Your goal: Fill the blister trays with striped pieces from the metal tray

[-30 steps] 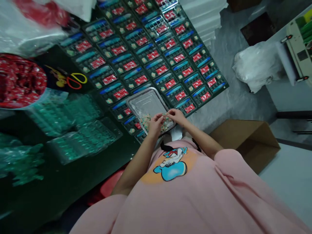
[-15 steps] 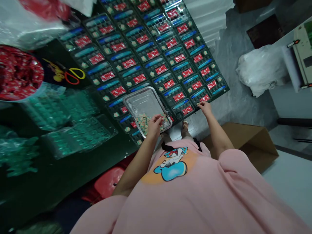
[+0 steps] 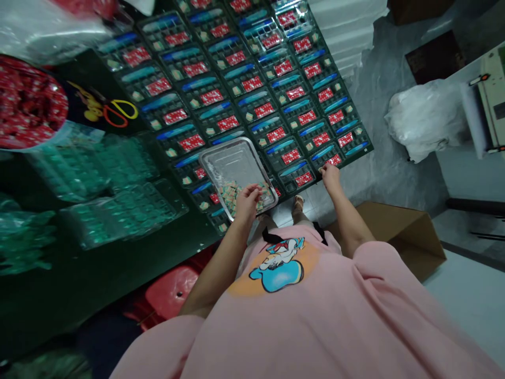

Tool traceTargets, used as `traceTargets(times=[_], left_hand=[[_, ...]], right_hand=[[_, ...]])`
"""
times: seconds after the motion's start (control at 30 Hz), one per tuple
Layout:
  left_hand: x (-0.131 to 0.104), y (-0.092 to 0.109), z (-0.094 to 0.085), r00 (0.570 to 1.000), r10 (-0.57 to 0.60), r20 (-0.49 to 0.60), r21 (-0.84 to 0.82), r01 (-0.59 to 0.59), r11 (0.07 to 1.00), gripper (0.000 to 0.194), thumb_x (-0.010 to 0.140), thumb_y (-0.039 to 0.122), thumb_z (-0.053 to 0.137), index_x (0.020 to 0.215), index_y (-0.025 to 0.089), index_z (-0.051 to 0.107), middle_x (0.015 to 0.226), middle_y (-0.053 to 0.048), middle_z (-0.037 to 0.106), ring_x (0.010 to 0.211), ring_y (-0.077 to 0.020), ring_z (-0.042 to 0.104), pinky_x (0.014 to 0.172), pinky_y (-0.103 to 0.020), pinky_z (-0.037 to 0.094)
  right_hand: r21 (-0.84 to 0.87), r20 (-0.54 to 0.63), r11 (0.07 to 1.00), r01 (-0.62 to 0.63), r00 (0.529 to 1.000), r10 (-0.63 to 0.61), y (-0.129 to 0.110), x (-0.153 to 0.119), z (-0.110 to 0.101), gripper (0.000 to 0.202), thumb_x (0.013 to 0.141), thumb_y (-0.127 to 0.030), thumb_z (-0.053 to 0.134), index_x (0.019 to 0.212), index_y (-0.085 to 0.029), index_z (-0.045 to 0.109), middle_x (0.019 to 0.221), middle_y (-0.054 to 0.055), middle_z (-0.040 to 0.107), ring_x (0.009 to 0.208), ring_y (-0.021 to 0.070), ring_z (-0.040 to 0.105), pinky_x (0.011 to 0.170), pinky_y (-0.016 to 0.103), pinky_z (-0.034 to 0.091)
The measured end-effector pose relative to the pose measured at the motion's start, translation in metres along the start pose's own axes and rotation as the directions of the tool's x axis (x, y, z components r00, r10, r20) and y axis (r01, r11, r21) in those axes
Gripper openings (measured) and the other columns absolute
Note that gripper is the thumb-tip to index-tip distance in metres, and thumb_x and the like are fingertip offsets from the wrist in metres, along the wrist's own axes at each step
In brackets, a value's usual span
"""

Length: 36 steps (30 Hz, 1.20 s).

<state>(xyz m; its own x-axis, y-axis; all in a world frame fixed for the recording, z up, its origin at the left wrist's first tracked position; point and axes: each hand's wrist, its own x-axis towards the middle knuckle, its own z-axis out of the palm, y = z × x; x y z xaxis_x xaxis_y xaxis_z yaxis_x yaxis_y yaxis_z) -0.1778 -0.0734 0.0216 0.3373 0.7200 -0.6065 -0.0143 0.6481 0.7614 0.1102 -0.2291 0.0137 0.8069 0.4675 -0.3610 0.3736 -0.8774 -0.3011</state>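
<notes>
My left hand (image 3: 248, 200) is over the near end of a shallow metal tray (image 3: 236, 158), its fingers drawn together in a pinch. What they hold, if anything, I cannot make out. Small beige and green square pieces (image 3: 231, 195) lie heaped in that end of the tray. At the table's near edge, my right hand (image 3: 330, 173) pinches a small beige piece (image 3: 322, 170) over the corner of a clear plastic blister tray. That compartmented tray also holds a blue pen (image 3: 322, 152) and a red patterned packet (image 3: 333, 159), partly covered by my fingers.
Rows of similarly filled blister trays (image 3: 252, 84) cover the table. To the left are a tub of red packets (image 3: 31, 105), scissors (image 3: 118, 113) and bagged green plastic parts (image 3: 122, 210). A cardboard box (image 3: 398, 231) stands on the floor at right, and a red stool (image 3: 171, 292) below left.
The camera view has shifted slightly. Both hands stay in nearly the same places, the left over the metal tray and the right at the same blister tray.
</notes>
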Motion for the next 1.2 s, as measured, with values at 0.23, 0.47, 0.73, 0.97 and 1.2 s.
traceTargets(times=[0.23,0.47,0.73,0.97,1.2], left_hand=[[0.003,0.012,-0.017,0.998,-0.014,-0.068,-0.008,0.014,1.000,0.026,0.065,0.018,0.076,0.089,0.018,0.067,0.084,-0.002,0.069,0.064,-0.0078,0.062,0.058,-0.017,0.043],[0.006,0.036,-0.068,0.961,0.098,-0.257,-0.028,-0.109,0.994,0.026,0.067,0.018,0.071,0.092,0.019,0.066,0.083,-0.001,0.067,0.066,-0.0093,0.061,0.059,-0.019,0.043],[-0.007,0.033,-0.102,0.958,0.070,-0.280,-0.008,-0.075,0.997,0.030,0.065,0.023,0.072,0.093,0.018,0.065,0.084,-0.002,0.065,0.068,-0.0101,0.060,0.063,-0.022,0.043],[-0.006,0.027,-0.100,0.974,0.002,-0.225,-0.013,-0.006,1.000,0.030,0.064,0.023,0.074,0.093,0.018,0.066,0.082,-0.001,0.066,0.066,-0.0103,0.060,0.059,-0.020,0.041],[0.000,0.031,-0.090,0.986,-0.010,-0.167,-0.033,0.005,0.999,0.024,0.067,0.017,0.071,0.090,0.017,0.067,0.080,-0.002,0.068,0.064,-0.0097,0.060,0.057,-0.019,0.041]], right_hand=[[-0.034,-0.007,0.999,0.025,1.000,-0.026,0.002,0.003,0.000,0.020,0.083,-0.016,0.056,0.099,-0.015,0.069,0.099,0.014,0.071,0.094,0.0246,0.064,0.086,0.034,0.046],[0.042,-0.180,0.960,0.275,0.948,-0.264,-0.018,-0.021,0.005,0.024,0.087,-0.020,0.052,0.106,-0.014,0.066,0.102,0.014,0.067,0.094,0.0241,0.058,0.088,0.036,0.045],[0.074,0.265,0.756,0.651,0.718,-0.644,-0.136,-0.077,0.069,0.021,0.090,-0.019,0.054,0.104,-0.018,0.070,0.102,0.009,0.066,0.095,0.0205,0.059,0.084,0.029,0.045],[-0.221,0.420,0.719,0.659,0.730,-0.539,-0.189,-0.077,0.076,0.024,0.091,-0.024,0.057,0.107,-0.013,0.072,0.111,0.018,0.065,0.101,0.0271,0.059,0.082,0.032,0.045],[-0.201,0.455,0.722,0.662,0.716,-0.530,-0.192,-0.079,0.078,0.016,0.087,-0.018,0.062,0.099,-0.014,0.071,0.107,0.016,0.067,0.099,0.0228,0.060,0.084,0.029,0.044]])
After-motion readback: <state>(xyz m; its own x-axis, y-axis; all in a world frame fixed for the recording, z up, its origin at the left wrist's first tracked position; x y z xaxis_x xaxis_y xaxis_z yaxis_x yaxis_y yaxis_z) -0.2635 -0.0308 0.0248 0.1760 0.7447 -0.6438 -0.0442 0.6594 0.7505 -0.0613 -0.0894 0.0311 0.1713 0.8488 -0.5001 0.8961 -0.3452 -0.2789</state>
